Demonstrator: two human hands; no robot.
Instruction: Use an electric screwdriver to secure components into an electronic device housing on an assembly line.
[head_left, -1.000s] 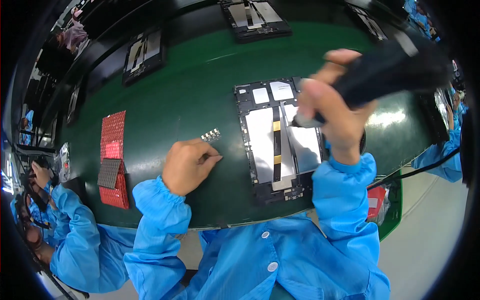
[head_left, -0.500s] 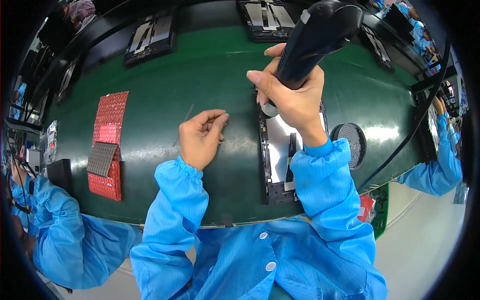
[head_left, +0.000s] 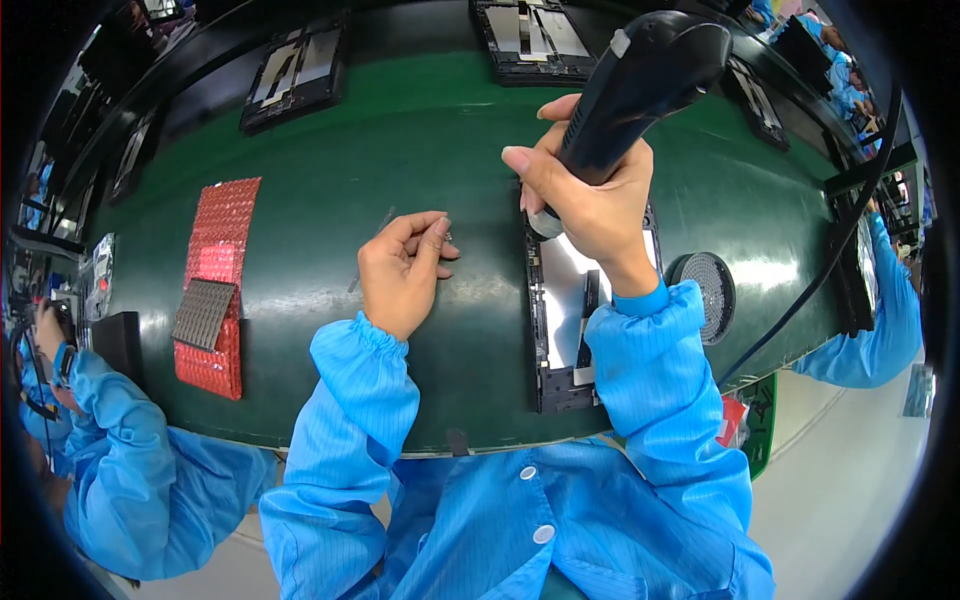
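Note:
My right hand (head_left: 600,205) is wrapped around a thick black electric screwdriver (head_left: 640,95), held tilted over the far end of an opened tablet-like device (head_left: 562,300). That device has a black frame and silvery plates, and lies partly under my right hand and forearm. The tool's tip is hidden by my fingers. Left of it, my left hand (head_left: 405,270) hovers low over the table with thumb and forefinger pinched. Tiny shiny bits show by those fingertips, too small to name. A thin clear strip (head_left: 388,218) lies behind the left hand.
On the green table (head_left: 330,400) stands a round dark dish (head_left: 708,295) with a dotted inside, right of the device. Left are red bubble wrap (head_left: 222,225) and a grey dotted pad (head_left: 205,314). More opened devices (head_left: 298,75) line the back. A black cable (head_left: 800,290) crosses at right; co-workers sit either side.
The left fingertips have drawn into a pinch, with tiny shiny bits now showing beside them. My right hand and the screwdriver have shifted very slightly right.

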